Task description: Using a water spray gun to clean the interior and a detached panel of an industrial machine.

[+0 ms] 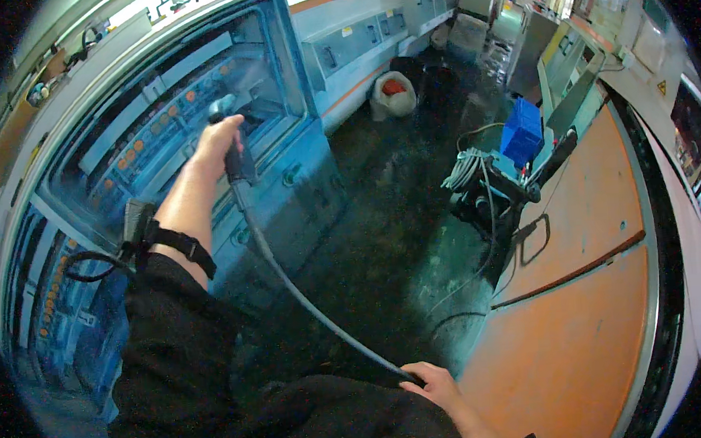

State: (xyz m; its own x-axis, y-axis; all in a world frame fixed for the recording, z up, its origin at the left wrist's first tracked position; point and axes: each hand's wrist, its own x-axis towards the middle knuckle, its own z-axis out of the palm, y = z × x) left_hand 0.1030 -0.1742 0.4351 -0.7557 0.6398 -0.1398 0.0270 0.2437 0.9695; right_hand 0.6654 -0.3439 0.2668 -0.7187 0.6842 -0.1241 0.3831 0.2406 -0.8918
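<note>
At arm's length, my left hand point(221, 140) is wrapped round the dark handle of a spray gun point(239, 163). Its head points toward the clear window of a blue-lit machine cabinet point(163, 110), where a pale misty patch shows on the pane. From the handle's lower end a grey hose point(307, 303) curves down across the floor view to my right hand point(431, 384). The fingers of that hand close round the hose near my body. Behind the window are rows of orange round parts point(131, 156). A strapped device point(146, 227) sits on my left forearm.
A wheeled machine with coiled cables point(476, 171) and a blue bin point(521, 131) stand on the right, by orange panels point(566, 334). Loose cables trail across the dark, wet-looking floor point(382, 217). Farther off is a white bag point(392, 96) with something red inside.
</note>
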